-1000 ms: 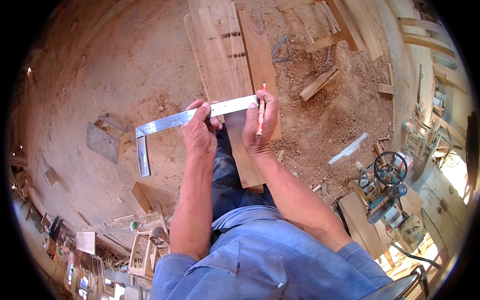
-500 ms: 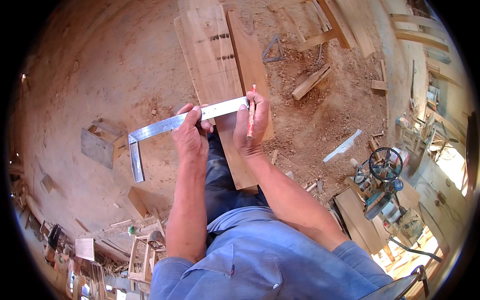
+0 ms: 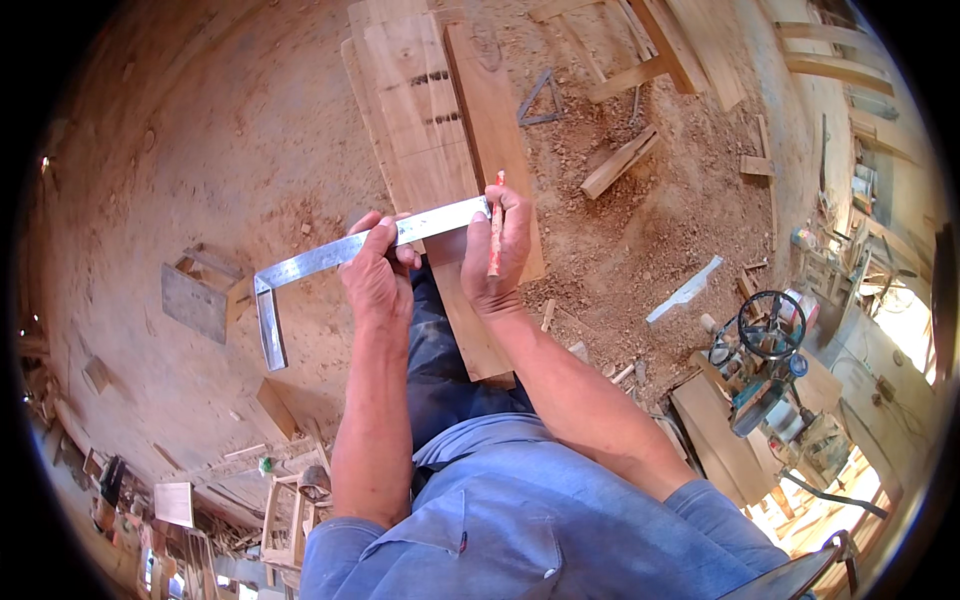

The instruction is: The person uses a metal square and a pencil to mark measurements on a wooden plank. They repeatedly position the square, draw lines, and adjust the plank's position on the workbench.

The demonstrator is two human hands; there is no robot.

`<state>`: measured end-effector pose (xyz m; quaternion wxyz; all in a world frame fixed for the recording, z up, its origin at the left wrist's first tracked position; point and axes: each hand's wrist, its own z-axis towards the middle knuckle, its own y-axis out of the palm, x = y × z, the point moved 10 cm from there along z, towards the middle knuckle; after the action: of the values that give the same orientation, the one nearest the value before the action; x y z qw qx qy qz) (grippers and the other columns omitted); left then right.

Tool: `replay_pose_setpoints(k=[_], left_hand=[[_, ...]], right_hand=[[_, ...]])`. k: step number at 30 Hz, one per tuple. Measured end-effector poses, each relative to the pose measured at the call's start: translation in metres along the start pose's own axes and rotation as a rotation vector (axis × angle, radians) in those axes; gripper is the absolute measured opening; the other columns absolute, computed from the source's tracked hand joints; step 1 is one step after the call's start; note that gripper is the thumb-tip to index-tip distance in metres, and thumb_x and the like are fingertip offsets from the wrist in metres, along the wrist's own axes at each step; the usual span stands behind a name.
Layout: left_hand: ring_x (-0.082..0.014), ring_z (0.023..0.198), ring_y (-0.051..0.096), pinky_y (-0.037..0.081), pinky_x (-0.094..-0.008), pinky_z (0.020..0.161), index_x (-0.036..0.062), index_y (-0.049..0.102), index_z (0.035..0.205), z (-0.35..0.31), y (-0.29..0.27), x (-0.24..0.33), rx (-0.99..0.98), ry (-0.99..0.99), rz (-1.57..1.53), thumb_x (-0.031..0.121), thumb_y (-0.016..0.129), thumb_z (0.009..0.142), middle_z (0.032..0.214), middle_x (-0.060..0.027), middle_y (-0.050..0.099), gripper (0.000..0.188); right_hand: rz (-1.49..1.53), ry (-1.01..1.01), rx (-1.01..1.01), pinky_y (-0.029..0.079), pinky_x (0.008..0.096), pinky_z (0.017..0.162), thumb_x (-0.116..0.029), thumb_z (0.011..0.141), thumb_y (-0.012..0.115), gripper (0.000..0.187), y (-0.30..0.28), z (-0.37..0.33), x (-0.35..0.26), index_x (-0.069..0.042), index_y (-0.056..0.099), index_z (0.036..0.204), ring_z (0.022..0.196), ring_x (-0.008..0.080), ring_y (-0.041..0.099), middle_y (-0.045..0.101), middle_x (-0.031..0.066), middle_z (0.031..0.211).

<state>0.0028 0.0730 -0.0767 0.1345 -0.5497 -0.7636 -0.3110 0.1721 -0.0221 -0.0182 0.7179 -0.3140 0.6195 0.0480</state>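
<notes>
A metal carpenter's square (image 3: 318, 257) is held up in front of me, above the planks, its short leg hanging down at the left. My left hand (image 3: 376, 272) is closed around the middle of its long blade, thumb on top. At the blade's right end, my right hand (image 3: 500, 250) pinches the tip between thumb and fingers. A red and white pencil (image 3: 496, 225) stands nearly upright in that same hand. Beneath lies a wide wooden plank (image 3: 420, 110) with dark marks across it, beside a second, redder board (image 3: 495, 110).
On the dusty floor sit a small wooden frame (image 3: 200, 295), a triangular frame (image 3: 541, 98), a short wood block (image 3: 620, 162) and a pale strip (image 3: 684, 290). To the right stands a machine with a black handwheel (image 3: 771, 325). Timber pieces (image 3: 680, 45) lie at the far right.
The square and both hands have shifted slightly left in the picture, and the planks and nearby floor items show a similar small shift. My grip looks the same.
</notes>
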Motion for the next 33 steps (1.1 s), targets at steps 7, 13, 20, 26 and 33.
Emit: replay_pose_setpoints(k=[7, 13, 20, 26, 33], left_hand=[[-0.0183, 0.053, 0.057, 0.049, -0.0318, 0.046, -0.0024, 0.045, 0.118, 0.0, 0.001, 0.0, 0.005, -0.006, 0.003, -0.001, 0.059, 0.09, 0.094, -0.0228, 0.067, 0.031], [-0.0184, 0.053, 0.057, 0.05, -0.0315, 0.045, -0.0028, 0.046, 0.117, -0.001, 0.001, 0.002, 0.02, -0.001, 0.019, -0.001, 0.059, 0.09, 0.094, -0.0227, 0.067, 0.03], [-0.0187, 0.053, 0.057, 0.05, -0.0315, 0.047, -0.0031, 0.045, 0.118, -0.001, 0.0, 0.001, 0.018, -0.006, 0.02, 0.0, 0.059, 0.09, 0.094, -0.0227, 0.067, 0.031], [-0.0189, 0.052, 0.057, 0.049, -0.0314, 0.046, -0.0036, 0.045, 0.12, -0.002, -0.004, -0.004, -0.007, -0.019, 0.018, 0.001, 0.059, 0.091, 0.094, -0.0228, 0.067, 0.032], [-0.0188, 0.052, 0.057, 0.049, -0.0312, 0.044, -0.0046, 0.045, 0.12, -0.027, -0.018, -0.014, -0.045, -0.056, 0.097, 0.0, 0.059, 0.091, 0.093, -0.0216, 0.066, 0.032]], right_hand=[[0.01, 0.026, -0.004, 0.044, 0.036, 0.09, -0.004, 0.088, 0.05, 0.029, 0.001, -0.002, 0.008, 0.002, 0.05, 0.117, 0.096, 0.0234, 0.054, 0.053, 0.0136, 0.105], [-0.015, 0.023, -0.009, 0.045, 0.0382, 0.088, -0.006, 0.089, 0.05, 0.029, 0.0, -0.002, 0.006, 0.002, 0.05, 0.116, 0.096, 0.0276, 0.055, 0.053, 0.0163, 0.104], [-0.022, 0.036, -0.005, 0.044, 0.0357, 0.093, -0.008, 0.09, 0.049, 0.03, 0.0, -0.002, 0.006, 0.002, 0.051, 0.118, 0.1, 0.0219, 0.055, 0.054, 0.0134, 0.107], [0.065, 0.046, 0.035, 0.045, 0.0335, 0.089, -0.005, 0.091, 0.049, 0.024, -0.001, 0.0, 0.013, 0.001, 0.052, 0.114, 0.096, 0.0208, 0.054, 0.054, 0.0115, 0.104], [0.283, 0.245, 0.047, 0.046, 0.0316, 0.085, -0.007, 0.093, 0.054, 0.017, -0.033, -0.004, 0.032, -0.002, 0.056, 0.109, 0.089, 0.0152, 0.055, 0.058, 0.006, 0.096]])
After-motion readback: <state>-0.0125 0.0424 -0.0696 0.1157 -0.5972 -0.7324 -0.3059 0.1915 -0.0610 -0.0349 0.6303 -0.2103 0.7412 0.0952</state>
